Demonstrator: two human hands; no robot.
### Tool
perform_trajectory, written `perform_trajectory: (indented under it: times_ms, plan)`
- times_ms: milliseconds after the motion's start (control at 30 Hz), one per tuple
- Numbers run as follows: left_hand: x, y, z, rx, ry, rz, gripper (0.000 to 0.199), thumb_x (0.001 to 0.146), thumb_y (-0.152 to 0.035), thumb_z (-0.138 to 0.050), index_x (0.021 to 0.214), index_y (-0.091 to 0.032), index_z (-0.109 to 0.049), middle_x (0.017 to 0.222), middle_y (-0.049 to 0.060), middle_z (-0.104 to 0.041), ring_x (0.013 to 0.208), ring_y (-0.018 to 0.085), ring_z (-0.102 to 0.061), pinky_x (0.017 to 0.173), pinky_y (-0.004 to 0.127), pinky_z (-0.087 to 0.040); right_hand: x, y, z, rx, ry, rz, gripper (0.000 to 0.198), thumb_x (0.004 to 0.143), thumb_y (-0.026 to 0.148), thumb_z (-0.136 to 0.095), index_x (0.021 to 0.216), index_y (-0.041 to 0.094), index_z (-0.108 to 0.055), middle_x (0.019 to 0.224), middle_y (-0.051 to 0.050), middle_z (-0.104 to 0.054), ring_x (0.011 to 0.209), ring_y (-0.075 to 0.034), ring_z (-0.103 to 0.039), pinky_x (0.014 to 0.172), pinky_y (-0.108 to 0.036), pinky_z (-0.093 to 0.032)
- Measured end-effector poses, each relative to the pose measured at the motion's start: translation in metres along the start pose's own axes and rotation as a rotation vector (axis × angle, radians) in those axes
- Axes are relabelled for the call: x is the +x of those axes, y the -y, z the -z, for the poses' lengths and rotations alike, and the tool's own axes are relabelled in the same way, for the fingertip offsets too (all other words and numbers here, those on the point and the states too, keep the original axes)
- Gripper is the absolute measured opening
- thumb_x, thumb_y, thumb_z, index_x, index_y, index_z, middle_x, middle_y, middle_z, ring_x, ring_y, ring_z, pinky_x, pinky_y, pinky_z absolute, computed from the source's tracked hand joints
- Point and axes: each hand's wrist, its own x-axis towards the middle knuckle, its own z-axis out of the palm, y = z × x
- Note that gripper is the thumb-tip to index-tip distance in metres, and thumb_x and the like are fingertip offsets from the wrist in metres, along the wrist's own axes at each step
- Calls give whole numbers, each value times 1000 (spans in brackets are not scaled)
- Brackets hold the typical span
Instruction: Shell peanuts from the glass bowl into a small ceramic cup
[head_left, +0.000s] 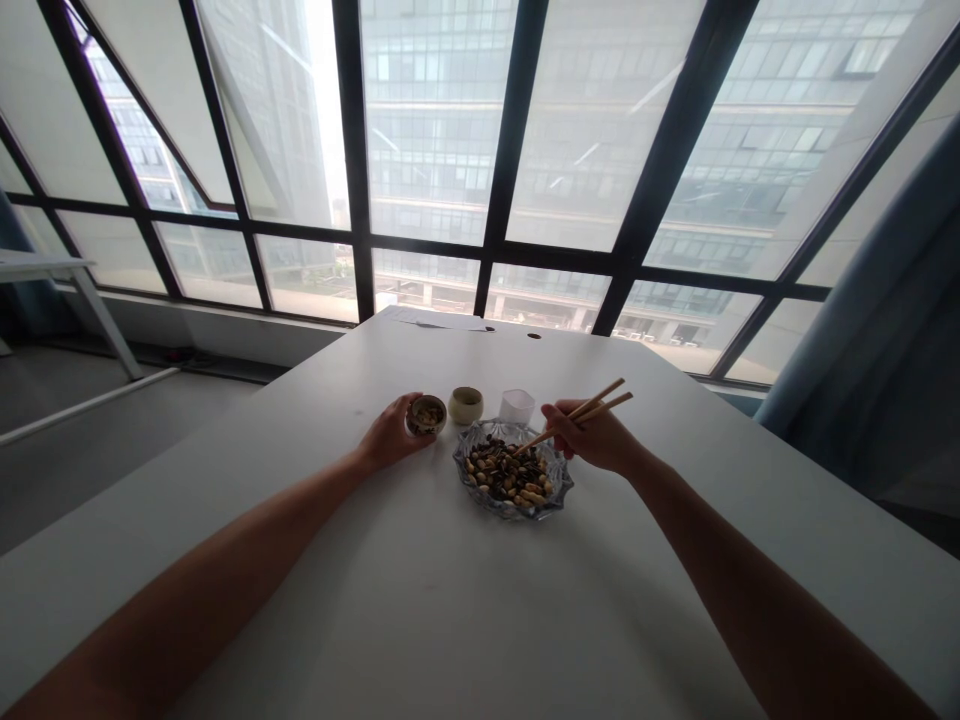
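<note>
My left hand [394,432] is closed round a small patterned cup [427,416], tilted toward me, with some nuts or seeds inside. My right hand [589,435] grips a pair of wooden chopsticks [600,400]. Their tips reach into the nuts and dark seeds [510,470] heaped in a glass bowl [559,500] with a scalloped rim. Whether the tips pinch a piece is too small to tell. Beside the held cup stands a pale yellow cup [466,405]. A translucent plastic cup [517,405] is just behind the bowl, left of my right hand.
All this stands on a white table [420,620]. Papers [442,321] and two dark round holes lie at its far end, near the windows. A blue curtain [847,330] hangs at the right; another white table [45,264] is at the left.
</note>
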Motion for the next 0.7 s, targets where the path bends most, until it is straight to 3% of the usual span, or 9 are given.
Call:
perform_trajectory:
  times_ms: [167,367,700]
  plan:
    - [1,1,0,-8,-7,72,73,69,-45,-78,132,-19,-52,122,13,-68,111,29,-65,94,44,-55,-1,4,-1,10,11,7,57,86,73,-49,66,20,-54,50,-2,-60,40,-14,-56,38,-24,-44]
    - [1,4,-1,-25,6,137,76,69,-49,-77,133,-18,-51,120,13,-68,110,28,-66,92,42,-55,1,-1,2,0,-88,0,62,85,78,-47,69,19,-59,53,-5,-63,41,-14,-58,38,-24,-45]
    - [2,-1,2,-43,43,180,79,70,-54,-75,136,-17,-50,120,14,-69,106,29,-68,91,42,-56,0,-2,1,-5,-56,5,62,85,78,-47,69,19,-57,53,-5,-63,42,-15,-59,39,-25,-46]
